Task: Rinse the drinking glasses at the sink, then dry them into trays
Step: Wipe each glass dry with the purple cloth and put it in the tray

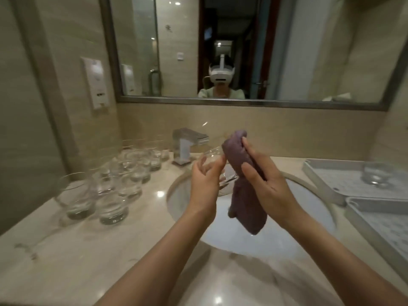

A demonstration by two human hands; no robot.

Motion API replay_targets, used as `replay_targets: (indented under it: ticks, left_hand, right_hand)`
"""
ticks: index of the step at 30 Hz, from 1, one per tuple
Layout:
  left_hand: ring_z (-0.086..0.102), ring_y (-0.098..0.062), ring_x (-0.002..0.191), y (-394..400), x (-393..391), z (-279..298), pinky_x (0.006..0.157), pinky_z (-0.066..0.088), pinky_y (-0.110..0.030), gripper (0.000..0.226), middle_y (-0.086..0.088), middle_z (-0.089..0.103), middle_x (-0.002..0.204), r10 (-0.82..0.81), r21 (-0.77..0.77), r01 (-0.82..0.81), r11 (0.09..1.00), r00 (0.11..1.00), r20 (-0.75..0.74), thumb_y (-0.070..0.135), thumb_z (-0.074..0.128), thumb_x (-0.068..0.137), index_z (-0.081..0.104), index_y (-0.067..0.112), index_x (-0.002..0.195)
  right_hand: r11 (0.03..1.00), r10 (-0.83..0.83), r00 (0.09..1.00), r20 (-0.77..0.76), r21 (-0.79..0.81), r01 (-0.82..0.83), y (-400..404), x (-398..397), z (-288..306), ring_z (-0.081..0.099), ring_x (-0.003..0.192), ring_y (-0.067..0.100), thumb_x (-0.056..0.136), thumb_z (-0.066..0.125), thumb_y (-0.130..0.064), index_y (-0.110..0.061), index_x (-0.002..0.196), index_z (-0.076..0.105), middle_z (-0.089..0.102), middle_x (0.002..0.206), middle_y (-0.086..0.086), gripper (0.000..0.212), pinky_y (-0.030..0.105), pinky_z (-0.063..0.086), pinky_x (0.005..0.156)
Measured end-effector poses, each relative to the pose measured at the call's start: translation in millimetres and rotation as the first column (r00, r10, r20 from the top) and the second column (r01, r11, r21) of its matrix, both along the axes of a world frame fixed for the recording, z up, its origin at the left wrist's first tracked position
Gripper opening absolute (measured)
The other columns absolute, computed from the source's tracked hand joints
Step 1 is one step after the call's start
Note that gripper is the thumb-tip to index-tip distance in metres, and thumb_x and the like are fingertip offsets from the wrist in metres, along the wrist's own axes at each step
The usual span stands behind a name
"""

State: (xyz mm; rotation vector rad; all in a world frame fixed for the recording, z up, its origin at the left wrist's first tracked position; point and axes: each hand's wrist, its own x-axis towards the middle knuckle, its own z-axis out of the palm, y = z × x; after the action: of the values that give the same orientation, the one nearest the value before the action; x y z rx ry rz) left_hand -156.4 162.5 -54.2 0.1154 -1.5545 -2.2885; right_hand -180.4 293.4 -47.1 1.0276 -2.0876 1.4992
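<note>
here, left hand (204, 180) gripping blurred glass (213, 154), right hand (263, 173) fingers clutching purple cloth (242, 191) hanging upright over sink (293, 176)

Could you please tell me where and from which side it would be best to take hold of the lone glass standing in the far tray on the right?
Probably by its side wall, coming from above and the sink side. The glass stands upright in the far tray, apart from the raised rim, with nothing beside it. Blur hides finer detail of its shape.
</note>
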Motion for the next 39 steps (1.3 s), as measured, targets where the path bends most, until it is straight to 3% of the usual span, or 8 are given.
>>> replay_targets:
  ticks: [3, 10, 17, 23, 29, 33, 37, 39]
  left_hand:
    - [0.062, -0.014, 0.107, 27, -23, -11, 0.098, 0.050, -0.045, 0.056, 0.002, 0.061, 0.112, -0.040, 0.000, 0.040, 0.999, 0.999, 0.023, 0.037, 0.069, 0.084, 0.040, 0.022, 0.130]
    - [0.068, -0.022, 0.102, 69, -62, -31, 0.090, 0.055, -0.049, 0.082, -0.011, 0.066, 0.116, -0.126, -0.101, 0.129, 0.986, 0.991, 0.038, 0.059, 0.070, 0.067, 0.048, 0.011, 0.130]
    - [0.068, -0.008, 0.082, 61, -78, -50, 0.063, 0.052, -0.017, 0.049, -0.009, 0.065, 0.110, -0.155, -0.117, 0.157, 0.981, 0.987, 0.031, 0.032, 0.072, 0.081, 0.051, 0.016, 0.122]
    - [0.059, -0.010, 0.102, 55, -83, -50, 0.072, 0.047, -0.014, 0.099, -0.002, 0.052, 0.117, -0.221, -0.284, 0.234, 0.930, 0.972, 0.077, 0.062, 0.072, 0.050, 0.026, 0.034, 0.133]
    - [0.065, -0.020, 0.095, 45, -83, -47, 0.078, 0.054, -0.034, 0.051, -0.010, 0.058, 0.116, -0.067, -0.101, 0.077, 0.992, 0.993, 0.099, 0.048, 0.055, 0.090, 0.034, 0.022, 0.129]
    - [0.063, 0.000, 0.079, 48, -83, -49, 0.065, 0.051, -0.021, 0.043, 0.002, 0.057, 0.104, -0.051, -0.079, 0.063, 0.995, 0.988, 0.144, 0.042, 0.041, 0.099, 0.037, 0.013, 0.130]
    - [0.066, -0.013, 0.094, 50, -85, -48, 0.080, 0.057, -0.035, 0.045, 0.000, 0.057, 0.103, -0.069, -0.032, 0.074, 0.997, 0.990, 0.121, 0.042, 0.044, 0.098, 0.036, 0.014, 0.132]
    - [0.068, -0.019, 0.090, 48, -82, -47, 0.076, 0.058, -0.035, 0.042, -0.008, 0.061, 0.108, -0.066, -0.033, 0.070, 0.997, 0.992, 0.112, 0.042, 0.046, 0.097, 0.037, 0.017, 0.130]
  right_hand:
    - [0.987, -0.160, 0.985, -0.060, 0.002, 0.161, 23, -15, -13, 0.048, 0.106, -0.015, 0.087, 0.055, -0.040, -0.045, 0.126, 0.043, 0.054, 0.115, -0.017, 0.041, 0.003, 0.034, 0.089]
    - [0.941, -0.310, 0.951, -0.002, -0.145, 0.306, 34, -33, -49, 0.044, 0.113, -0.009, 0.087, 0.043, -0.053, -0.058, 0.131, 0.041, 0.036, 0.121, -0.019, 0.044, 0.006, 0.036, 0.094]
    - [0.832, 0.106, 0.745, 0.659, -0.469, 0.296, 23, -78, -53, 0.065, 0.108, 0.029, 0.098, 0.050, -0.031, -0.014, 0.121, 0.062, 0.069, 0.115, 0.012, 0.031, 0.041, 0.052, 0.095]
    - [0.796, -0.016, 0.803, 0.595, -0.479, 0.370, 24, -84, -55, 0.062, 0.113, 0.025, 0.098, 0.050, -0.027, -0.016, 0.126, 0.058, 0.065, 0.123, 0.010, 0.030, 0.045, 0.047, 0.102]
    - [0.940, -0.162, 0.951, 0.264, -0.251, 0.230, 9, -51, -63, 0.044, 0.115, -0.016, 0.095, 0.056, -0.018, -0.050, 0.121, 0.046, 0.045, 0.128, -0.017, 0.042, 0.002, 0.034, 0.093]
    - [0.931, -0.327, 0.933, 0.150, -0.116, 0.345, -9, -54, -76, 0.044, 0.126, 0.009, 0.090, 0.052, -0.048, -0.055, 0.124, 0.042, 0.039, 0.134, -0.006, 0.037, 0.023, 0.038, 0.104]
    - [0.898, -0.287, 0.908, 0.306, -0.246, 0.366, -8, -69, -60, 0.054, 0.110, 0.000, 0.096, 0.053, -0.034, -0.042, 0.125, 0.052, 0.053, 0.126, -0.003, 0.030, 0.008, 0.042, 0.089]
    - [0.862, -0.075, 0.850, 0.522, -0.394, 0.318, -8, -80, -56, 0.062, 0.106, 0.006, 0.097, 0.054, -0.030, -0.024, 0.124, 0.060, 0.063, 0.123, 0.000, 0.029, 0.018, 0.050, 0.091]
